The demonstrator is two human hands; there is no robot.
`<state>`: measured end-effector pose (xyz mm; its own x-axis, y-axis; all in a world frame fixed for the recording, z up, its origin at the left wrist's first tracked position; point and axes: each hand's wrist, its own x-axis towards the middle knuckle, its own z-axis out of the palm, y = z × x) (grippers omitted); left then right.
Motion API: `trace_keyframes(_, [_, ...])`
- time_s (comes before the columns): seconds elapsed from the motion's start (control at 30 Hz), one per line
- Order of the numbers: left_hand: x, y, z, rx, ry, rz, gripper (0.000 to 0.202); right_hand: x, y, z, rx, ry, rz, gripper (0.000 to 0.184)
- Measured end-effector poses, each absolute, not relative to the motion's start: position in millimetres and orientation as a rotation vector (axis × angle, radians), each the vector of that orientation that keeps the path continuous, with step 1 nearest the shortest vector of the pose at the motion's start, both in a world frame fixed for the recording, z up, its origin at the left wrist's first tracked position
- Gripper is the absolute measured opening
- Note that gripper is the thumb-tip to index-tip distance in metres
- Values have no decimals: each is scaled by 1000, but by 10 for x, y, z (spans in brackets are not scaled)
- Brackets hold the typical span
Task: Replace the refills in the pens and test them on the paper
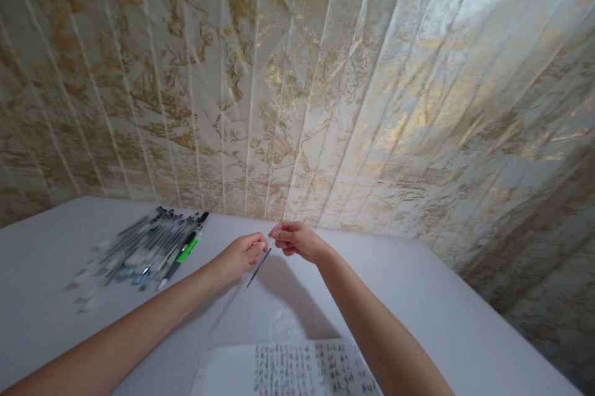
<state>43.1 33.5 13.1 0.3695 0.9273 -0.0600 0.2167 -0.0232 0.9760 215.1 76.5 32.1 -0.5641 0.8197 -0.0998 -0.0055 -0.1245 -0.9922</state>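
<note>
My right hand point(296, 240) is raised over the white table, its fingers pinched at the upper end of a thin dark pen refill point(259, 268). The refill slants down to the left, and its lower end hangs free. Close beside it, my left hand point(244, 255) has thumb and fingers drawn together near the refill's top. What the left fingertips hold, if anything, is too small to tell. A small pale bit shows between the two hands.
Many pens point(158, 244) lie in a blurred row on the left of the white table point(400, 297), one with a bright green grip point(188, 250). A handwritten sheet point(288, 371) lies at the front. Behind the table hangs a gold-patterned curtain point(279, 105).
</note>
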Motion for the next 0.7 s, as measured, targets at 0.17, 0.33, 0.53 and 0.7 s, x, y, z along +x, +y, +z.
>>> trace_keyframes(0.17, [380, 394, 129, 1480, 1133, 828, 35, 2068, 856, 259, -913, -1541, 1733, 34])
trace_keyframes(0.33, [303, 454, 138, 1442, 1150, 833, 36, 1983, 921, 261, -885, -1547, 1698, 34])
trace_keyframes(0.53, [197, 447, 187, 1422, 1069, 767, 42, 1989, 956, 278, -842, -1566, 1670, 32])
trace_keyframes(0.7, [75, 431, 197, 1751, 1121, 690, 28, 2092, 944, 435, -910, -1723, 1626, 28])
